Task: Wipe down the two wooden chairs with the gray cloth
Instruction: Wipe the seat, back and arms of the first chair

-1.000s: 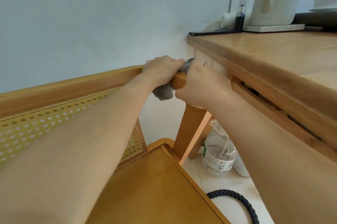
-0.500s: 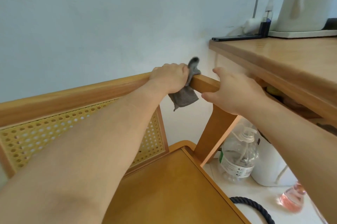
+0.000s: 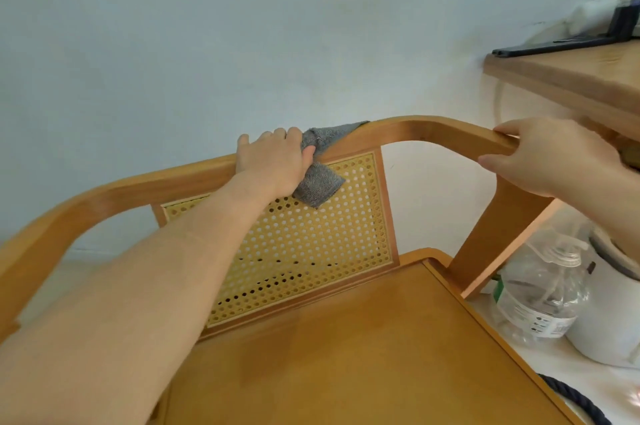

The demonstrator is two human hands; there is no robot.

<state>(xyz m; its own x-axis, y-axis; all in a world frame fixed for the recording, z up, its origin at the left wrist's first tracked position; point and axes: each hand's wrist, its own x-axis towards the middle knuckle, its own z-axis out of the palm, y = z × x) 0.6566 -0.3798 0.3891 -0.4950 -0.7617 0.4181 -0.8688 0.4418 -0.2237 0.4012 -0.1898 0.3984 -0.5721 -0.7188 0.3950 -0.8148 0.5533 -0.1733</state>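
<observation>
A wooden chair [image 3: 346, 338] with a curved top rail and a cane back panel fills the lower view. My left hand [image 3: 273, 161] presses the gray cloth [image 3: 317, 179] over the top rail above the cane panel; the cloth drapes on both sides of the rail. My right hand [image 3: 543, 158] grips the rail's right end, above the right back leg. Only one chair is in view.
A wooden table [image 3: 571, 75] juts in at upper right, close over the chair's right end. Under it stand a clear plastic bottle [image 3: 540, 289] and a white container [image 3: 609, 314]. A dark rope [image 3: 571, 400] lies on the floor. The wall is right behind the chair.
My left hand has slid the cloth leftward along the top rail, away from the right end. My right hand stays holding the rail's right end.
</observation>
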